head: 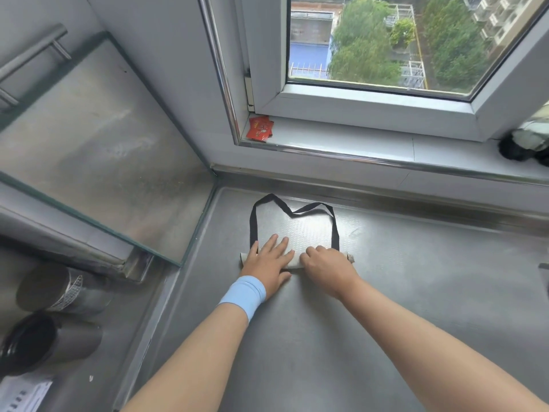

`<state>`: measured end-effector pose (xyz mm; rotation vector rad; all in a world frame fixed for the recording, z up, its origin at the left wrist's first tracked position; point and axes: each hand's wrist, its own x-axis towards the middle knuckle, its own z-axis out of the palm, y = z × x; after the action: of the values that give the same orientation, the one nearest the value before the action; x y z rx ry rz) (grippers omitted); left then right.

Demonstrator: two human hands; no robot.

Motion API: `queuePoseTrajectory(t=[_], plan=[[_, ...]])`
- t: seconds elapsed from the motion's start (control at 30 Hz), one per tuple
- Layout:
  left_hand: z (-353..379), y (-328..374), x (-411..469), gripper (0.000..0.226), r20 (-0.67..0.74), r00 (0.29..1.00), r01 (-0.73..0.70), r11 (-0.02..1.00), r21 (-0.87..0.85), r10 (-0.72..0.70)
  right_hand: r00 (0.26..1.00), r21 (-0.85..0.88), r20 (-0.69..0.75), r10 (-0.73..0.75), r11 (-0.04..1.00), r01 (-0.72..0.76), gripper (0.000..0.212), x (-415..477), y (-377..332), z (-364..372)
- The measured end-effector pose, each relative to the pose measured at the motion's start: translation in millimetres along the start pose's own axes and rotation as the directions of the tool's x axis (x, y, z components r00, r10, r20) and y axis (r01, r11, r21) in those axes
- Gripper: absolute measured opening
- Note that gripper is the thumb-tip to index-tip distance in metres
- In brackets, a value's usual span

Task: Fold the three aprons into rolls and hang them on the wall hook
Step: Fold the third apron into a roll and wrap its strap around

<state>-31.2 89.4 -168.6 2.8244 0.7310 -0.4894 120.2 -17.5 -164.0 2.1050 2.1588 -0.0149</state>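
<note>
1. Apron (296,261) lies rolled on the counter (416,292), under both hands.
2. Left hand (269,263), fingers spread flat, presses its left half; make the pressure even.
3. Right hand (326,266) curls round its right half; roll tight, leaving the strap (294,214) loop free for hanging.

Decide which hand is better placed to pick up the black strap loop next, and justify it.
Probably the right hand: its curled fingers sit on the rolled apron, close to the right end of the strap loop. The left hand lies flat on the apron, pinning it down.
</note>
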Motion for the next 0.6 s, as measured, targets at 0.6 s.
queuePoseTrajectory(t=[0.6], plan=[[-142.8, 6.5, -98.5, 0.006, 0.180, 0.983, 0.080, 0.768, -0.635, 0.046, 0.866, 0.600, 0.499, -0.026, 0.732, -0.323, 0.015, -36.4, 9.2, -220.5]])
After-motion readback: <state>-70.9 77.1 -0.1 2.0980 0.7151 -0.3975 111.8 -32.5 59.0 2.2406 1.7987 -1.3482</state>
